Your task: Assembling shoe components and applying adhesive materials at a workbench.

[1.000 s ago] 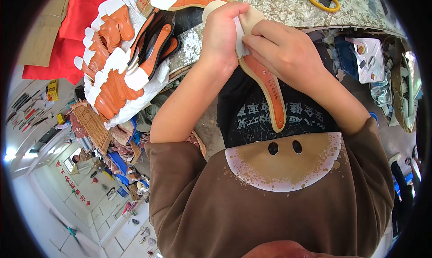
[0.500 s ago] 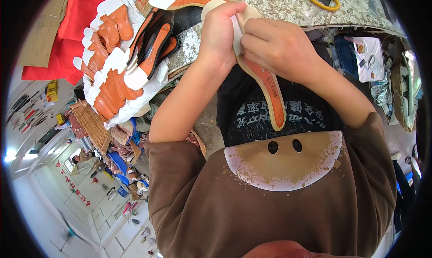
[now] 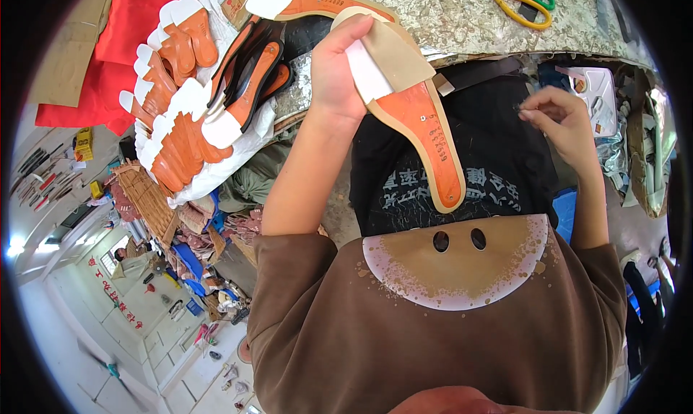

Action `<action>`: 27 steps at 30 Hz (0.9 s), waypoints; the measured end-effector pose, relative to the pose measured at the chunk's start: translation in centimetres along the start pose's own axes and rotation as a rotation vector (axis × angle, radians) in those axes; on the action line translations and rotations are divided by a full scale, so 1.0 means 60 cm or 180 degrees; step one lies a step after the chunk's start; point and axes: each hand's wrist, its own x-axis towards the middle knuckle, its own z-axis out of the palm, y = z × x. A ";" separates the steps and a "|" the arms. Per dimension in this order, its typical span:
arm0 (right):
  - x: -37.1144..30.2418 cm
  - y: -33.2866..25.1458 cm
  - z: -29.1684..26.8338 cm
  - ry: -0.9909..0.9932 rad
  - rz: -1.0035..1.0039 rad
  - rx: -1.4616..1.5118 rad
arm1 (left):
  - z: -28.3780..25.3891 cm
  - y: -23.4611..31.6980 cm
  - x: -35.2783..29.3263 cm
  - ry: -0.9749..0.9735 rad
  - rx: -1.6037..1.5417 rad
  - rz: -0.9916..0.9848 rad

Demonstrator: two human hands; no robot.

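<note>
My left hand [image 3: 339,75] grips the toe end of a shoe insole [image 3: 427,141], the thumb lying over its upper edge. The insole is orange with a beige border, and its narrow heel points down toward my lap. A beige piece [image 3: 404,60] covers part of the toe end, beside a white patch. Off to the right, apart from the insole, is my right hand [image 3: 561,118], its fingers curled and the thumb against a fingertip. Whatever is in that pinch, if anything, is too small to make out.
Another orange insole with a white toe [image 3: 317,1] lies on the worn tabletop [image 3: 462,17]. To the left are several orange-and-white insoles [image 3: 177,154] and black-edged ones [image 3: 253,89]. Yellow-handled scissors [image 3: 520,6] rest at the far right. A white tray [image 3: 599,89] sits below the table edge.
My right hand has come off the insole and moved right. The insole's toe end is now uncovered, showing the beige piece, and my left hand still holds it.
</note>
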 end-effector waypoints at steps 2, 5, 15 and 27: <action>-0.019 0.005 -0.022 0.0189 0.1650 -0.0342 | -0.007 0.003 -0.005 -0.0140 -0.0151 0.0059; -0.047 0.024 -0.037 0.0291 0.0569 -0.1852 | -0.011 0.001 -0.007 -0.0559 -0.0222 0.0249; -0.039 0.002 -0.026 0.0653 -0.0105 -0.1438 | 0.000 -0.001 -0.006 -0.1414 -0.0001 0.1025; 0.096 -0.173 0.182 0.0266 -0.1511 -0.1964 | 0.025 -0.009 -0.013 -0.1327 0.0398 0.1102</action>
